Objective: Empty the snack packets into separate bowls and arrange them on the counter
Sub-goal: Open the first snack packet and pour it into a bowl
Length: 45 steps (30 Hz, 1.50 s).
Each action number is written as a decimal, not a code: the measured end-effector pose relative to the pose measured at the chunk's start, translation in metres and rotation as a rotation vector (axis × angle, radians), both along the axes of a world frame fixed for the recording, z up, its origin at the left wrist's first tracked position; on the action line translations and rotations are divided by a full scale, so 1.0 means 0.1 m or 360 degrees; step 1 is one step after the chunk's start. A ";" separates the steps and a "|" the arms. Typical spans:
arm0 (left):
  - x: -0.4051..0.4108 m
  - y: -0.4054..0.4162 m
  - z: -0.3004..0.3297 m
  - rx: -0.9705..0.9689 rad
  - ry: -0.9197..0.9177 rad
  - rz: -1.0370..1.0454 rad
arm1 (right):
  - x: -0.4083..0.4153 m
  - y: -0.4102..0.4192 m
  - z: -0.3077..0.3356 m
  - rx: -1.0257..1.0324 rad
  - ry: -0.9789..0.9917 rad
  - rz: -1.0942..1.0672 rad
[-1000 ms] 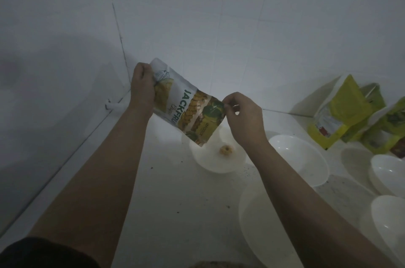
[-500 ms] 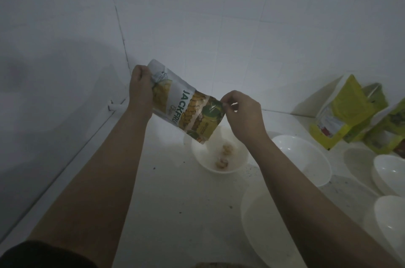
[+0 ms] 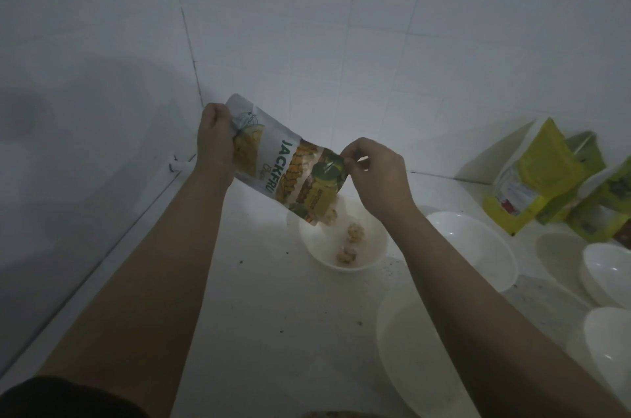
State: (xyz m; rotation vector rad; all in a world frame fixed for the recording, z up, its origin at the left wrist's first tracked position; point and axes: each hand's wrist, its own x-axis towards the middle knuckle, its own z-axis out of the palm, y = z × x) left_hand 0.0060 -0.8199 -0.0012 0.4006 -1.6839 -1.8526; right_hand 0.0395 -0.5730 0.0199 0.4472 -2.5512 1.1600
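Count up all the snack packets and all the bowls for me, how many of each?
Snack packets: 4. The jackfruit packet being poured, plus three yellow-green packets leaning by the wall on the right.
Bowls: 5. The small bowl catching the chips, and four more white bowls.
Total: 9.

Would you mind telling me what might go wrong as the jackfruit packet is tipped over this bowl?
The packet mouth hangs near the small bowl's far rim, so chips might spill onto the counter. The right hand only pinches one corner, so the packet could slip. Dim light may hide spills.
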 end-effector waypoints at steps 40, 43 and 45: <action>0.02 -0.06 0.04 0.0176 0.0025 -0.0036 | -0.07 -0.06 0.07 0.0034 0.0050 0.0029; 0.03 -0.04 0.05 0.0224 0.0055 -0.0047 | -0.08 -0.07 0.07 0.0049 0.0050 0.0020; 0.02 -0.04 0.06 0.0252 0.0069 -0.0048 | -0.08 -0.08 0.08 0.0037 0.0060 0.0015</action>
